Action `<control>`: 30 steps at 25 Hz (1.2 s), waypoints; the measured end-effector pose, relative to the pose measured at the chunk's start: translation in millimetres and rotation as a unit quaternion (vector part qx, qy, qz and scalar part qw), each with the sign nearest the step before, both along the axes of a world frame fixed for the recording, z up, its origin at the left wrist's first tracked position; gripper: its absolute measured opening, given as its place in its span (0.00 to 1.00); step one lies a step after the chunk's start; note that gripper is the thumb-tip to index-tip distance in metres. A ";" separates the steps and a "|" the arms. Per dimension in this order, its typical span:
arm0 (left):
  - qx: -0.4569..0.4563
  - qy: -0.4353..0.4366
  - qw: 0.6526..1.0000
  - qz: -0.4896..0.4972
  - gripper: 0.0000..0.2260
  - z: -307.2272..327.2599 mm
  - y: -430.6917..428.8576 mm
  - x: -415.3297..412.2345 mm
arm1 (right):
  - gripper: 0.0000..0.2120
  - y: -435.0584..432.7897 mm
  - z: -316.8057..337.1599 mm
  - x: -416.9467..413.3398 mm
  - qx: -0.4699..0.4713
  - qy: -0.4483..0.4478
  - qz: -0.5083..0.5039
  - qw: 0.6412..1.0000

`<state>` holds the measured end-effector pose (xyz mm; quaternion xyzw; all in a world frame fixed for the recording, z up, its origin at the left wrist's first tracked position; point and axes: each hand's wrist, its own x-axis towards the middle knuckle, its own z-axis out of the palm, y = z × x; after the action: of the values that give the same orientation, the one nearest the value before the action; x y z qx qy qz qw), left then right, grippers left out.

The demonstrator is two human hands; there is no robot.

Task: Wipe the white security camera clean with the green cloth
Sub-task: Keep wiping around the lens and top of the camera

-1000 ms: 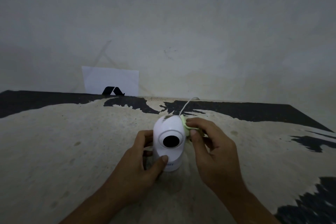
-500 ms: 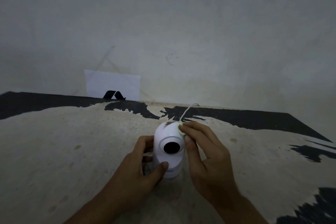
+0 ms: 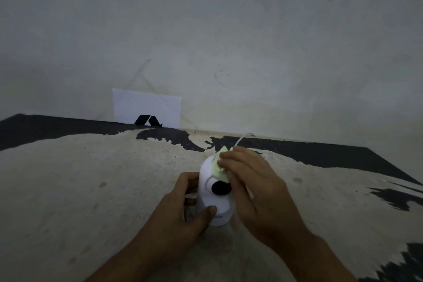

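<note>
White plastic security camera (image 3: 214,199) stands upright on the worn table (image 3: 91,190), lens facing the wearer. Left of it, the left hand (image 3: 183,213) grips its base. Right of it, the right hand (image 3: 251,190) presses the green cloth (image 3: 219,170) onto the dome. Wiping is underway; next, probably sweep down across the lens.

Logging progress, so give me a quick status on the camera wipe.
Left hand grips security camera base. Right hand presses green cloth on its top, above the lens. White cable behind; nothing blocking.
</note>
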<state>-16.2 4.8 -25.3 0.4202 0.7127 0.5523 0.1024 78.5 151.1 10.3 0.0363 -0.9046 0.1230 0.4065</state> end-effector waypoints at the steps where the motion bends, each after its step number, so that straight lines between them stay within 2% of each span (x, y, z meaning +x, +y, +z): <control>1: -0.002 -0.001 1.000 0.000 0.21 0.2 -0.6 -0.4 | 0.15 2.3 1.5 -0.4 -0.053 0.005 -0.005 0.999; 2: -0.002 -0.001 1.000 0.000 0.21 0.1 -1.0 -0.9 | 0.16 3.2 2.1 0.1 -0.068 0.006 -0.008 0.998; 3: -0.002 0.000 1.000 0.001 0.21 -0.1 -0.7 -1.2 | 0.16 3.3 1.7 1.1 -0.035 0.002 -0.011 0.999; 6: -0.004 -0.003 1.000 0.001 0.20 1.3 -0.1 0.6 | 0.16 -2.8 1.5 3.9 0.138 -0.030 0.020 0.990; 8: -0.003 -0.003 1.000 0.003 0.21 1.5 0.3 1.0 | 0.14 -1.7 9.0 0.8 0.166 -0.058 0.044 0.983; 10: -0.003 -0.004 1.000 0.003 0.21 1.1 0.3 0.5 | 0.14 1.2 16.7 -6.6 0.088 -0.074 0.049 0.992; 13: -0.005 -0.008 1.000 0.008 0.23 2.3 -0.7 0.2 | 0.12 12.1 21.8 -18.6 -0.146 -0.086 0.048 0.984; 16: -0.004 -0.012 1.000 0.003 0.27 3.0 -2.1 0.8 | 0.13 26.8 16.9 -25.6 -0.348 -0.172 0.008 0.922; 18: -0.006 -0.010 1.000 0.000 0.28 3.9 -2.9 1.2 | 0.14 27.9 16.0 -24.3 -0.431 -0.202 0.006 0.879; 19: -0.005 -0.011 1.000 -0.002 0.28 4.1 -3.1 1.1 | 0.14 25.0 17.7 -22.6 -0.433 -0.187 0.009 0.882; 20: -0.007 -0.013 1.000 -0.002 0.29 3.9 -2.8 0.7 | 0.14 20.6 20.6 -20.9 -0.400 -0.161 0.011 0.902; 23: -0.018 -0.019 1.000 0.003 0.26 0.3 -0.1 -1.9 | 0.10 0.2 32.2 -14.5 -0.160 -0.103 0.031 0.981; 25: -0.029 -0.012 0.999 0.017 0.24 -2.0 2.3 -3.4 | 0.10 -10.1 32.9 -15.2 -0.022 -0.118 0.066 0.991; 27: -0.022 -0.012 1.000 0.018 0.22 -2.1 3.4 -3.5 | 0.10 -9.6 35.8 -19.1 -0.010 -0.135 0.071 0.988; 30: -0.007 -0.018 1.000 0.008 0.22 1.0 0.6 -2.1 | 0.10 1.7 44.1 -26.1 -0.108 -0.139 0.027 0.984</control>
<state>-18.2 5.4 -24.3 0.4038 0.7177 0.5559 0.1138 52.4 152.8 54.3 -0.0012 -0.9326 0.2345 0.2745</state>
